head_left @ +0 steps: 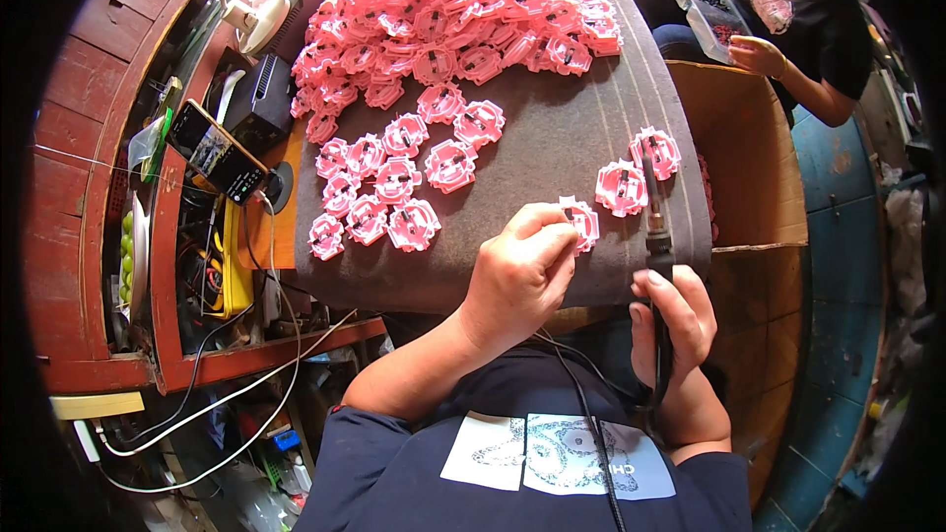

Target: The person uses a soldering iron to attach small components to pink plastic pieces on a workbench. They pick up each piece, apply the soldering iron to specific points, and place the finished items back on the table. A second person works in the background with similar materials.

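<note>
Bare surface [537, 158] lies between pink pieces [397, 180]. Near its edge, the left hand [522, 266], fingers pinched together, partly hides one. The right hand [682, 325] clamps a blurry-tipped tool [659, 248].

A small workshop, it seems: pink plastic parts [453, 20] lie heaped on the far worktable [537, 133], with a cardboard box [744, 143] and co-worker [833, 49] at right.

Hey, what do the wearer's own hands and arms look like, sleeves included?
Both the left hand and right hand are bare, with no gloves, rings or watch visible. The forearms are uncovered up to short, dark navy sleeves. The matching shirt has a pale print across its front.
</note>
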A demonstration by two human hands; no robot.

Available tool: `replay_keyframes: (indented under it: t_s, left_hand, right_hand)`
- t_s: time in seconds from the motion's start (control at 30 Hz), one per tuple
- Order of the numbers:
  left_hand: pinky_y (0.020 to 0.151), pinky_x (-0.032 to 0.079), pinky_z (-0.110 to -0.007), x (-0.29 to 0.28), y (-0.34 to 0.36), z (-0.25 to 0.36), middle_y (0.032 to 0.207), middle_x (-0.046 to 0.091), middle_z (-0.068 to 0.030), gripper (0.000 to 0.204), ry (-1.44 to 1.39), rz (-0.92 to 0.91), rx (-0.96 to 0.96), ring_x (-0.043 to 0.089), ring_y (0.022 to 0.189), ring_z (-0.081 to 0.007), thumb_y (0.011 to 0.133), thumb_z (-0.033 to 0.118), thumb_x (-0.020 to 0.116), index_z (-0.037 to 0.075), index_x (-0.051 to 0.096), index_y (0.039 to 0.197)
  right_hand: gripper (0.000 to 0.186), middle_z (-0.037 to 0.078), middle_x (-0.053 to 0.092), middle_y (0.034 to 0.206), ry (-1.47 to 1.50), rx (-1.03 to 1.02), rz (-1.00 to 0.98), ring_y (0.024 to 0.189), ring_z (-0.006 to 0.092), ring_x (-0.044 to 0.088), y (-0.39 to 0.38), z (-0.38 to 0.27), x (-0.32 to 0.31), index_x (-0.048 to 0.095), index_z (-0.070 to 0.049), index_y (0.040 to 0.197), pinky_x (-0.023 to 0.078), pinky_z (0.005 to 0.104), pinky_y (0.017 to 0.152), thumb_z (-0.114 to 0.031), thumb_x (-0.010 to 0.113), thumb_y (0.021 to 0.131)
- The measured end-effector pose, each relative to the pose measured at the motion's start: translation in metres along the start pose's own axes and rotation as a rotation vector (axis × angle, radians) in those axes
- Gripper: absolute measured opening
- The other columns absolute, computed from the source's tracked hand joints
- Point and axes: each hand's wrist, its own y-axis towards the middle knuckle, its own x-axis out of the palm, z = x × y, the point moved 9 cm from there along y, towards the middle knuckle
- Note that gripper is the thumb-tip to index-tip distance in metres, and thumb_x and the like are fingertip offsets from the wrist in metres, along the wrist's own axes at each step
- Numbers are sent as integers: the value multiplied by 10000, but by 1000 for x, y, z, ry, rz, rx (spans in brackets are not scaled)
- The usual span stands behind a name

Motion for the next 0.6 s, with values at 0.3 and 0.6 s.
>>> replay_keyframes:
  t_s: [0.3,0.6]
  left_hand:
    - [800,607,-369,-1,1,1,1094,716,-171,186,-10,-3,1,748,948,-314,870,-68,770,-8,761,1047]
    - [802,613,-375,-1,0,1,1117,717,-179,193,-10,3,-3,750,956,-321,876,-57,765,-5,767,1062]
  right_hand:
    - [416,206,733,1063,7,75,-98,851,376,738,16,22,40,668,-13,1277,602,418,701,43,763,876]
    - [517,228,732,1127,-55,58,-185,945,442,728,29,23,53,624,-24,1315,598,485,810,-41,804,831]
